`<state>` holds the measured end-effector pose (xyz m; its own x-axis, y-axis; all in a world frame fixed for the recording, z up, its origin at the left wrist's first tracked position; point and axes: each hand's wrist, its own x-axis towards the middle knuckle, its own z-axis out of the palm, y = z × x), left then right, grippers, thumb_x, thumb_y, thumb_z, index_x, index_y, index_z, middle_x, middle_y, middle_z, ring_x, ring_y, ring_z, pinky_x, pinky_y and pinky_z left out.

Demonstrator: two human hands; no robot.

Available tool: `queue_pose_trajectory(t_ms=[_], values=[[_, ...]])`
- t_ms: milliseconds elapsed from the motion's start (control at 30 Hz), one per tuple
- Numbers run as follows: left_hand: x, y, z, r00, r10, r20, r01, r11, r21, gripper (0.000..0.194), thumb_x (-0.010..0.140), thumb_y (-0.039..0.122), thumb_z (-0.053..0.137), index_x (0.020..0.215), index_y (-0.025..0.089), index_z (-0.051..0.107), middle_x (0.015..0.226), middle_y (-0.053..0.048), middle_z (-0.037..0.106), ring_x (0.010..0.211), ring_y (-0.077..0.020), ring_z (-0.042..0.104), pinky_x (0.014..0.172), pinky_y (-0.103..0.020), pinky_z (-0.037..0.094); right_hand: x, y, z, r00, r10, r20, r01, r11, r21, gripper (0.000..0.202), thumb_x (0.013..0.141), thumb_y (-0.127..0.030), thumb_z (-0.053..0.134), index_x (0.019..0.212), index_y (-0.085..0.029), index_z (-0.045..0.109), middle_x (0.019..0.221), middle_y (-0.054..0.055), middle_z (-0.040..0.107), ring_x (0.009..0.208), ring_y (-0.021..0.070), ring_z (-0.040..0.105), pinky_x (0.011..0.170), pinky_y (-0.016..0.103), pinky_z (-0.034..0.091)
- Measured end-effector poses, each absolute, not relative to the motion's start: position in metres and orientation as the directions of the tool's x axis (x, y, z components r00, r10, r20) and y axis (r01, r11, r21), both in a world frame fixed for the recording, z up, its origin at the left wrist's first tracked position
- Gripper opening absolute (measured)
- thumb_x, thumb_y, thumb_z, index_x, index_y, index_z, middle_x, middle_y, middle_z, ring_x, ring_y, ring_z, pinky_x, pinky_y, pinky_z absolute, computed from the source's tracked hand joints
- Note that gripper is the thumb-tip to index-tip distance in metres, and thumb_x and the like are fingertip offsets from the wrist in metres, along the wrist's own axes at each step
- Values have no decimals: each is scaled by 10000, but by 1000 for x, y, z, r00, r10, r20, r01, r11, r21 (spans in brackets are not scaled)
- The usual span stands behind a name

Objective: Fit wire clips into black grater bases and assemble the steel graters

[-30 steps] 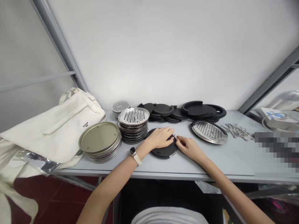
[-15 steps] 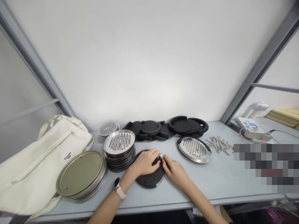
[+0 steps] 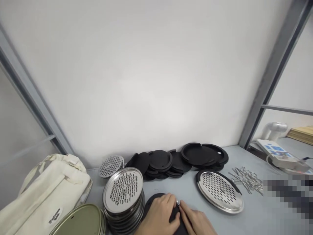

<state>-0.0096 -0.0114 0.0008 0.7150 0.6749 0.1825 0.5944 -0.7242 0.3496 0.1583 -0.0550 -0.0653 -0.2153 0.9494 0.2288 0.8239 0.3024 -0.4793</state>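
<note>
The view has tipped upward within the last half second; the left hand [image 3: 160, 216] now lies low in it, bent over a black disc [image 3: 152, 199] on the tabletop [image 3: 255, 213], right of the grater stack [image 3: 124, 192]; the right hand [image 3: 195, 222] bunches its fingertips at a small shiny piece [image 3: 177, 203] by the disc's rim; whether either grips, I cannot tell; work there seems unfinished.

No text can be read. At near left, the white bag [image 3: 55, 187] bears dark lettering [image 3: 54, 216], too blurred to spell out. At far right, the white box [image 3: 281, 156] shows blue patches [image 3: 275, 148], any wording on them too small to tell.
</note>
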Motion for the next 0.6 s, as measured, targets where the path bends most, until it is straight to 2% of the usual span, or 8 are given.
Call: queue_pose_trajectory(t_ms=[67, 233, 300, 400, 467, 600], values=[[-11, -10, -2, 711, 681, 174, 585, -711, 391, 150, 787, 219, 490, 925, 204, 433, 908, -9, 557, 854, -179, 532, 717, -297, 410, 158, -56, -62, -189, 952, 241, 842, 283, -459, 392, 942, -295, 219, 1149, -138, 512, 748, 89, 699, 662, 222, 673, 552, 269, 409], [-12, -7, -6, 746, 636, 197, 523, -743, 419, 418, 828, 211, 451, 1232, 223, 342, 1099, -47, 545, 1006, -206, 514, 829, -342, 429, 154, -61, -44, -179, 952, 248, 854, 275, -441, 319, 940, -259, 256, 1072, -165, 531, 729, 55, 682, 620, 189, 644, 557, 263, 374], [-11, -7, -5, 751, 632, 190, 522, -745, 416, 378, 845, 212, 438, 1217, 246, 385, 1076, -37, 552, 992, -208, 516, 833, -349, 432, 153, -62, -40, -166, 952, 258, 867, 266, -422, 284, 931, -250, 289, 1061, -168, 527, 753, 56, 681, 633, 185, 639, 574, 264, 361], [-10, -7, -1, 752, 635, 177, 522, -737, 429, 263, 860, 208, 423, 1112, 254, 479, 991, -28, 563, 928, -200, 528, 802, -338, 438, 152, -63, -38, -136, 957, 256, 869, 240, -434, 228, 923, -243, 318, 976, -190, 533, 681, 19, 657, 592, 164, 619, 551, 251, 322], [-10, -7, 1, 760, 626, 176, 508, -740, 441, 252, 867, 210, 420, 1106, 248, 489, 988, -33, 562, 923, -197, 531, 788, -330, 437, 152, -63, -38, -125, 957, 263, 861, 236, -450, 203, 919, -246, 329, 906, -202, 527, 613, -7, 629, 536, 146, 594, 523, 247, 288], [-11, -6, 2, 767, 613, 191, 486, -748, 452, 256, 876, 200, 417, 1112, 253, 501, 980, -23, 560, 922, -181, 538, 780, -309, 430, 154, -64, -39, -129, 951, 281, 861, 248, -443, 183, 913, -233, 336, 896, -202, 515, 637, -5, 635, 546, 136, 592, 524, 239, 276]])
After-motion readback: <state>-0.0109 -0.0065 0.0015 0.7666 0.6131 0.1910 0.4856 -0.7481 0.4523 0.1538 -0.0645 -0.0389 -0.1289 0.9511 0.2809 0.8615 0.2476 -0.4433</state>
